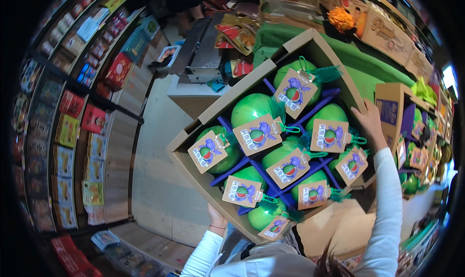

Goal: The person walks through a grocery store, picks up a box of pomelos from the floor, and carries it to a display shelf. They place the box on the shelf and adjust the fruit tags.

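A cardboard box, tilted in front of my body, holds several green melons, each in a net with a printed tag. Purple dividers part the melons into compartments. My left hand supports the box's lower left side, its fingers mostly hidden beneath. At the upper right side, my right hand grips the box wall near the rim.
Shelves of packaged goods line the left. A metal-topped counter stands ahead, beside a green cloth. Another open box of tagged melons is at the right. A person's legs show at the top.
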`<state>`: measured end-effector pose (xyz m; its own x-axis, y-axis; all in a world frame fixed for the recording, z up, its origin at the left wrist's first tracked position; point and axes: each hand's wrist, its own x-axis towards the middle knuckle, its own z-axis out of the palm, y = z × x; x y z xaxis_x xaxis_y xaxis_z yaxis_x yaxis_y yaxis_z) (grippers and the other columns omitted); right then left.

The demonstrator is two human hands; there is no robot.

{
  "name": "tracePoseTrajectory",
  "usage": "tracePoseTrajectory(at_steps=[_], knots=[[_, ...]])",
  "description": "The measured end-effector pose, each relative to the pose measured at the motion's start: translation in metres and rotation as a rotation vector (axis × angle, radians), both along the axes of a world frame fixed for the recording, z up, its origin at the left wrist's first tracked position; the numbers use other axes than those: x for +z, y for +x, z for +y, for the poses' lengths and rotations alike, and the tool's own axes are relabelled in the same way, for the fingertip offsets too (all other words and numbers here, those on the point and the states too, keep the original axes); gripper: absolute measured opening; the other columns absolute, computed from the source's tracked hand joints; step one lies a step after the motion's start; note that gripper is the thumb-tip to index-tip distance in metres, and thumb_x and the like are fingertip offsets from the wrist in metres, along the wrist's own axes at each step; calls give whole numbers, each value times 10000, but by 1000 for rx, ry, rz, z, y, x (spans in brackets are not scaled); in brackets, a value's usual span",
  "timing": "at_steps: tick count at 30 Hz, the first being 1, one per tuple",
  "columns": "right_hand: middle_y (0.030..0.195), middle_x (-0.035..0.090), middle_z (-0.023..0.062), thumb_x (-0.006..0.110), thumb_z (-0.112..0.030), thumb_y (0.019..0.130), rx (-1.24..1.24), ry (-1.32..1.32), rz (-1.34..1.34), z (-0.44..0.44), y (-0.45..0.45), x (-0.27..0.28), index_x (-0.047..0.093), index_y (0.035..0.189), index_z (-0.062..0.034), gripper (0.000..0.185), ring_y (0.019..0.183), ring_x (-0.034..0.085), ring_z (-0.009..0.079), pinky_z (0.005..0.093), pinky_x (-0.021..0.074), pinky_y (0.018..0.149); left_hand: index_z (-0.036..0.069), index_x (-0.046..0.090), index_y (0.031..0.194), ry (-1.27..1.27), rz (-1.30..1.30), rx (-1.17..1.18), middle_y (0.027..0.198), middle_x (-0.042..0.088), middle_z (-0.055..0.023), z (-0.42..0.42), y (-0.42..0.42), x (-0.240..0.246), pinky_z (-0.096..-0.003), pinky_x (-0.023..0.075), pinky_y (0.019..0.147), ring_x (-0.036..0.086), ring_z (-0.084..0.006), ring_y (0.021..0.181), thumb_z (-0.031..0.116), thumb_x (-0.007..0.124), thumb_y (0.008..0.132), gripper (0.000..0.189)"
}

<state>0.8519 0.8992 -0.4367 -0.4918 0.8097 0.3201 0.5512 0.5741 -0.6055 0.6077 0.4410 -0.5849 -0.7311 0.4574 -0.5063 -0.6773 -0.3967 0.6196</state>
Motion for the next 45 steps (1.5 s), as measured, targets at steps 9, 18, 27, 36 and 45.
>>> tracePoseTrajectory(at_steps=[9, 18, 27, 36, 45], knots=[[791, 609, 203, 611, -434, 699, -224, 49, -247, -13, -11, 15, 627, 838, -28, 429, 780, 581, 362, 423, 457, 708, 58, 506, 1032, -412, 345, -339, 986, 531, -42, -56, -42, 9, -268, 424, 774, 518, -126, 864, 120, 457, 859, 191], [778, 618, 181, 606, -483, 690, -236, 35, -321, -9, -11, 19, 646, 813, -51, 451, 762, 585, 352, 423, 460, 698, 71, 460, 1109, -546, 684, 67, 1101, 470, -43, -56, -194, 92, -295, 385, 813, 457, -132, 968, 119, 416, 862, 256], [758, 623, 162, 612, -497, 660, -244, 19, -254, -9, -3, 20, 643, 765, -46, 464, 751, 593, 336, 414, 477, 691, 4, 443, 1188, -689, 1558, -877, 1184, 488, -100, 139, -199, 218, -314, 383, 896, 462, -199, 1099, 3, 518, 791, 404], [1191, 472, 155, 622, -280, 770, -329, 168, 44, -143, 97, 13, 471, 1156, -11, 494, 1138, 415, 325, 407, 331, 966, -23, 532, 1035, -768, 1708, -1391, 881, 631, -165, 162, -212, 198, -324, 463, 735, 618, -245, 843, 90, 622, 740, 329], [861, 592, 144, 472, -269, 863, -1199, -1549, 1389, -538, 40, -206, 516, 930, -41, 242, 774, 591, 264, 349, 512, 643, -26, 427, 1216, -550, 1828, -1251, 1167, 506, -172, 242, -224, 244, -323, 430, 865, 511, -225, 1075, 38, 543, 805, 432]])
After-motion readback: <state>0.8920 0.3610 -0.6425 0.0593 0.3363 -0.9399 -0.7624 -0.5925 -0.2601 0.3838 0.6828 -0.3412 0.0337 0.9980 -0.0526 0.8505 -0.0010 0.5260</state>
